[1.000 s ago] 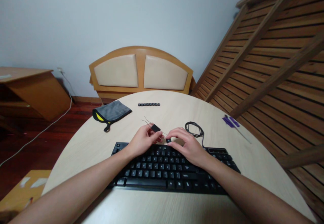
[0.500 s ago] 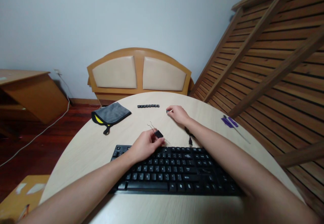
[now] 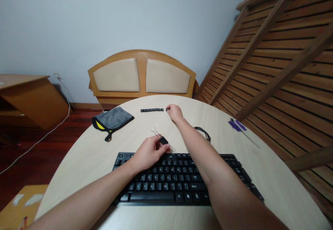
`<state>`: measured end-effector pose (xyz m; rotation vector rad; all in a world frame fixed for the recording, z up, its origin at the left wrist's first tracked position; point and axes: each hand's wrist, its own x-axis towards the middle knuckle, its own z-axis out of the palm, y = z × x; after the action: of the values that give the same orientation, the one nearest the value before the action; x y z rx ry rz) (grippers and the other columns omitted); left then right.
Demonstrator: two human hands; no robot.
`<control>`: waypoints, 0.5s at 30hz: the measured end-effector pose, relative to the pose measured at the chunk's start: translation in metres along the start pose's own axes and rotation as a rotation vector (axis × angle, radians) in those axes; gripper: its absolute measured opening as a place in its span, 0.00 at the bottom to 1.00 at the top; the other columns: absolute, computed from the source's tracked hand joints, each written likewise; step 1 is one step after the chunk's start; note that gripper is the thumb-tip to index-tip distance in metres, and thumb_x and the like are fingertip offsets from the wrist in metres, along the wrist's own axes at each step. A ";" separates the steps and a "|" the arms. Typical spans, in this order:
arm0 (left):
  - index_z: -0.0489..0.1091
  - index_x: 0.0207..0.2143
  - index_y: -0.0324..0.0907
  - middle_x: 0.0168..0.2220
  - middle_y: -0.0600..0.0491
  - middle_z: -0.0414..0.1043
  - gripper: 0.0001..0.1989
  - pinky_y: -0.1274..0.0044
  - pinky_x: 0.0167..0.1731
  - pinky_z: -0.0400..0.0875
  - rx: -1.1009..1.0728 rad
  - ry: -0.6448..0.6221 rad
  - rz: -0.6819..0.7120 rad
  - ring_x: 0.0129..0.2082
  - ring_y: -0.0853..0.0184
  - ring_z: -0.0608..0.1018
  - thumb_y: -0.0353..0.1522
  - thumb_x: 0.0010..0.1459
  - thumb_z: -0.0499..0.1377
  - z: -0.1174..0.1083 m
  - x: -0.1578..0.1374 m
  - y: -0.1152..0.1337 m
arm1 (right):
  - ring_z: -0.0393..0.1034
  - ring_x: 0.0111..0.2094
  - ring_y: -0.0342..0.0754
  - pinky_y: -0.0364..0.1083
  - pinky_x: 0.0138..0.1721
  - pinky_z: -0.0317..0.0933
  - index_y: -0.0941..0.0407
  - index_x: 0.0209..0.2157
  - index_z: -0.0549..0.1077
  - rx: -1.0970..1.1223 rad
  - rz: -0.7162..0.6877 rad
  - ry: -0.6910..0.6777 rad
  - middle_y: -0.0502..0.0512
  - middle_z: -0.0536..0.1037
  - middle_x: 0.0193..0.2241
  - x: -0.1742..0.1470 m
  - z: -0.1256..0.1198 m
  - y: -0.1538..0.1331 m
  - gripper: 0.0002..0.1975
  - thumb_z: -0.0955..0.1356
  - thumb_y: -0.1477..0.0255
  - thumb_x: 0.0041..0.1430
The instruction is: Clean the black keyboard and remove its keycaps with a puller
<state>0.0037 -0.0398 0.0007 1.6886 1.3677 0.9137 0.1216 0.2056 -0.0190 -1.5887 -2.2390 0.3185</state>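
Observation:
My left hand (image 3: 153, 150) rests at the keyboard's upper edge, closed on a keycap puller (image 3: 163, 140) with a black grip and thin wire prongs pointing away. Farther out, my right hand (image 3: 174, 113) pinches a small black keycap (image 3: 167, 109) at the tabletop. That keycap stands just right of a straight row of several black keycaps (image 3: 152, 110), with a small gap between. Below both hands lies a black keyboard (image 3: 153, 196); my forearms cover its left part and much of its right side.
A folded grey cloth (image 3: 114, 118) with yellow lining lies on the left of the round table (image 3: 85, 164). Behind my right forearm is a coiled black cable (image 3: 204, 133). A purple-bristled brush (image 3: 236, 125) lies at right. Beyond the table stands a padded wooden headboard (image 3: 142, 74).
My right hand has moved left and slightly away with the keycap, up to the end of the row. My left hand stays nearly in place with the puller.

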 end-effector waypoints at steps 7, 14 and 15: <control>0.73 0.36 0.39 0.29 0.50 0.77 0.13 0.75 0.26 0.65 0.009 0.008 0.003 0.27 0.64 0.76 0.40 0.62 0.59 0.000 0.001 0.000 | 0.73 0.49 0.52 0.56 0.49 0.70 0.55 0.53 0.72 0.067 0.006 0.035 0.59 0.74 0.53 -0.003 0.010 0.001 0.15 0.68 0.65 0.68; 0.73 0.36 0.39 0.28 0.50 0.77 0.12 0.75 0.27 0.66 -0.007 0.011 -0.005 0.27 0.65 0.75 0.39 0.62 0.59 0.000 0.001 0.002 | 0.73 0.48 0.52 0.56 0.48 0.70 0.55 0.53 0.72 0.096 0.040 0.033 0.59 0.74 0.53 -0.002 0.011 -0.003 0.16 0.68 0.65 0.68; 0.73 0.36 0.39 0.28 0.51 0.77 0.11 0.75 0.27 0.66 -0.006 0.010 -0.005 0.26 0.65 0.75 0.39 0.62 0.59 0.000 0.001 0.002 | 0.73 0.48 0.52 0.56 0.48 0.70 0.55 0.53 0.72 0.097 0.044 0.031 0.59 0.74 0.53 -0.002 0.010 -0.004 0.16 0.68 0.65 0.68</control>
<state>0.0049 -0.0395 0.0028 1.6774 1.3743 0.9236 0.1148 0.2028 -0.0271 -1.5827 -2.1347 0.4060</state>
